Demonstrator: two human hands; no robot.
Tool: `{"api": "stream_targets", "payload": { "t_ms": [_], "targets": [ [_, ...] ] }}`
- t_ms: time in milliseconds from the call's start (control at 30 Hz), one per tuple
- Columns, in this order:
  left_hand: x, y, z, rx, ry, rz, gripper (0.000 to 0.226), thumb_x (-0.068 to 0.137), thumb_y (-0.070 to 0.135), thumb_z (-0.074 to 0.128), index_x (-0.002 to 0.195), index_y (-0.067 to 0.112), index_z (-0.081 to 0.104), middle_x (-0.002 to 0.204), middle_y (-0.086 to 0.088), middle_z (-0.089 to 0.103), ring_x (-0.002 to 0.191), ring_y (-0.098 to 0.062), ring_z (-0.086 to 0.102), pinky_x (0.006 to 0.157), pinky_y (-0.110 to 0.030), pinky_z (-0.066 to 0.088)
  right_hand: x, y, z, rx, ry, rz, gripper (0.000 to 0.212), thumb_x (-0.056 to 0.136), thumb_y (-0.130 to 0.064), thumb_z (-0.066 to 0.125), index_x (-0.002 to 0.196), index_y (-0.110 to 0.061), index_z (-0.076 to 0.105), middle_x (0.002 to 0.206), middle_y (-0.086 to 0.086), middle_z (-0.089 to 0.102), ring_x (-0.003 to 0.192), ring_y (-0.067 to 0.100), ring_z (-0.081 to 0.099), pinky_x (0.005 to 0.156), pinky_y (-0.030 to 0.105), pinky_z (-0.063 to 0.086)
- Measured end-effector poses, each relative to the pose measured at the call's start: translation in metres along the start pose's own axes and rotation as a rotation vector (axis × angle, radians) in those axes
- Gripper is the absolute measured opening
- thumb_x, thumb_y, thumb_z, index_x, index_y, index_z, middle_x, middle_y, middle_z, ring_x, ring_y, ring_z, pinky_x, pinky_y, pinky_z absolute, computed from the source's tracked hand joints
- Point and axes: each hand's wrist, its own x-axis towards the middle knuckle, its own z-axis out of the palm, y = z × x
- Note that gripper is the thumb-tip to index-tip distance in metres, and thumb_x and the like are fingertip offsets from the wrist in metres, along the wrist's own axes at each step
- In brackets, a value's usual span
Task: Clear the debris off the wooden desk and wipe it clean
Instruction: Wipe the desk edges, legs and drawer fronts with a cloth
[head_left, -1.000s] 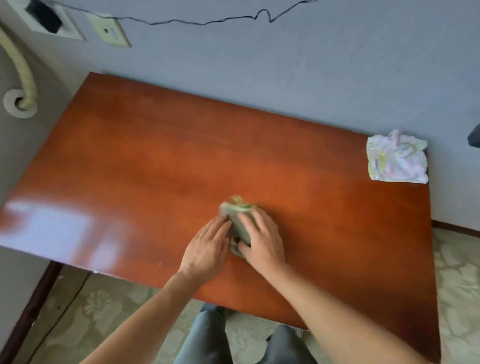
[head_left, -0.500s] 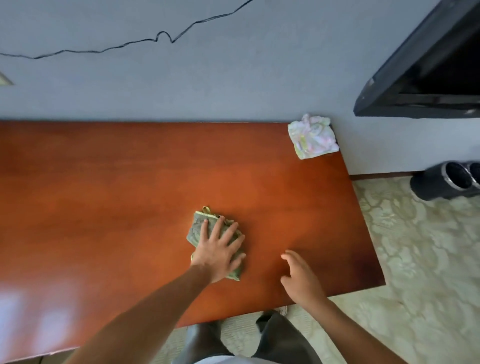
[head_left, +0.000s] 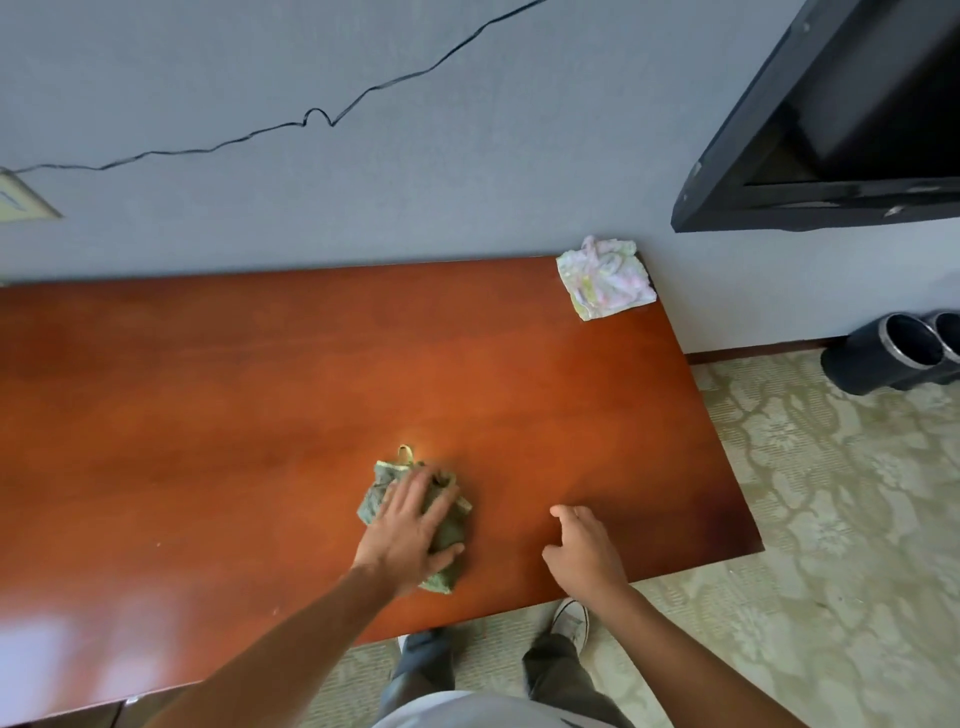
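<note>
The reddish wooden desk (head_left: 260, 415) fills the middle of the view, set against a grey wall. My left hand (head_left: 410, 530) presses flat with spread fingers on a crumpled green cloth (head_left: 451, 530) near the desk's front edge. To its right, my right hand (head_left: 584, 551) rests on the bare desk with fingers loosely curled and holds nothing. A folded pale pink-and-yellow cloth (head_left: 605, 278) lies at the desk's back right corner. A few tiny specks show on the desk left of my left arm.
A black screen (head_left: 831, 156) hangs on the wall at the upper right. Dark cylinders (head_left: 893, 358) lie on the patterned carpet right of the desk. A black cable (head_left: 311, 117) runs across the wall. My shoes (head_left: 571, 621) stand by the front edge.
A second ago both hands held the green cloth together. My right hand has let go and now rests to the right. My view has swung right along the desk.
</note>
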Motion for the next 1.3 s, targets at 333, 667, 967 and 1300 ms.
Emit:
{"api": "stream_targets", "payload": {
  "t_ms": [333, 667, 967, 1300],
  "targets": [
    [0.036, 0.041, -0.032, -0.098, -0.089, -0.526, 0.088, 0.081, 0.067, 0.073, 0.15, 0.024, 0.039, 0.132, -0.012, 0.046, 0.12, -0.034, 0.048, 0.088, -0.045, 0.055, -0.003, 0.029, -0.031, 0.068, -0.219, 0.017, 0.054, 0.097, -0.022, 0.054, 0.151, -0.029, 0.047, 0.142, -0.007, 0.059, 0.127, 0.015, 0.057, 0.104, 0.034, 0.05],
    [0.103, 0.153, -0.074, -0.908, -0.04, -0.44, 0.086, 0.079, 0.076, 0.069, 0.148, 0.035, 0.037, 0.133, 0.004, 0.047, 0.127, -0.018, 0.048, 0.108, -0.044, 0.046, 0.044, 0.048, -0.115, 0.883, -0.496, -0.014, 0.057, 0.092, -0.04, 0.078, 0.142, -0.032, 0.052, 0.131, -0.003, 0.066, 0.12, 0.017, 0.064, 0.097, 0.038, 0.056],
    [0.133, 0.171, -0.103, -0.884, -0.114, -0.357, 0.075, 0.078, 0.043, 0.079, 0.145, 0.042, 0.046, 0.127, 0.003, 0.051, 0.123, -0.02, 0.052, 0.105, -0.039, 0.048, 0.077, 0.077, -0.168, 0.872, -0.255, -0.199, 0.025, 0.094, -0.011, 0.076, 0.118, -0.014, 0.072, 0.102, -0.001, 0.08, 0.092, 0.013, 0.077, 0.076, 0.029, 0.063],
    [0.14, 0.222, -0.095, -0.235, -0.072, -0.32, 0.03, 0.097, 0.043, 0.066, 0.105, 0.015, 0.057, 0.11, 0.001, 0.052, 0.106, -0.024, 0.049, 0.089, -0.036, 0.045, 0.103, 0.132, -0.17, 0.032, 0.134, -0.232, 0.05, 0.097, -0.041, 0.064, 0.144, -0.025, 0.056, 0.138, -0.001, 0.061, 0.127, 0.024, 0.057, 0.104, 0.039, 0.049]
  ]
}}
